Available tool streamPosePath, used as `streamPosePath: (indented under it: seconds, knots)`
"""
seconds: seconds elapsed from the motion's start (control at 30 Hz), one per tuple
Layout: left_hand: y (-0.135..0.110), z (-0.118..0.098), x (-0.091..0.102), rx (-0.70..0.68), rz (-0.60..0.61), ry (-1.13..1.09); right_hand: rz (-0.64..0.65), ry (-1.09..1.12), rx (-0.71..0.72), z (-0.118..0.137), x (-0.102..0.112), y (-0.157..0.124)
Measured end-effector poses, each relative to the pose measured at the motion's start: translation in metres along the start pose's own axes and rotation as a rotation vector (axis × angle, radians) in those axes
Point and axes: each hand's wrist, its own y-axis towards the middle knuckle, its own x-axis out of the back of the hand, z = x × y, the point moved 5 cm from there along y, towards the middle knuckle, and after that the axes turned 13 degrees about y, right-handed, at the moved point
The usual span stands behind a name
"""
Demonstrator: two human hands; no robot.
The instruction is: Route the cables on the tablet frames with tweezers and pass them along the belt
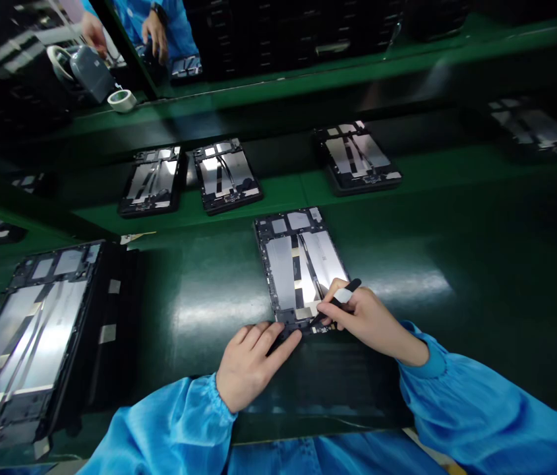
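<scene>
An opened tablet chassis (294, 260) with silver battery cells lies on the green bench in front of me. My left hand (251, 359) rests at its near left corner, fingers stretched flat and pressing on the frame's edge. My right hand (364, 320) is closed in a pinch on black tweezers (342, 297), whose tip touches the near edge of the chassis beside a small white piece. Both arms wear blue sleeves.
A stack of opened tablets (26, 336) sits at my near left. Three more chassis (226, 175) lie on the conveyor strip beyond, another at far right (530, 128). A tape roll (122, 100) and a co-worker's hands (154, 33) are at the far left.
</scene>
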Motion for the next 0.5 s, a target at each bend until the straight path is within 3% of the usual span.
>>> streamPosePath:
  seconds: [0.2, 0.4, 0.5]
  knots:
    - [0.001, 0.0, -0.001, 0.019, 0.031, 0.002, 0.001, -0.009, 0.004, -0.001, -0.001, 0.0]
    - [0.013, -0.01, -0.005, 0.063, 0.143, 0.053, -0.027, 0.001, 0.018, -0.002, 0.001, 0.0]
    - [0.009, -0.006, -0.003, 0.045, 0.103, -0.025, -0.091, 0.058, 0.035, -0.004, 0.005, -0.001]
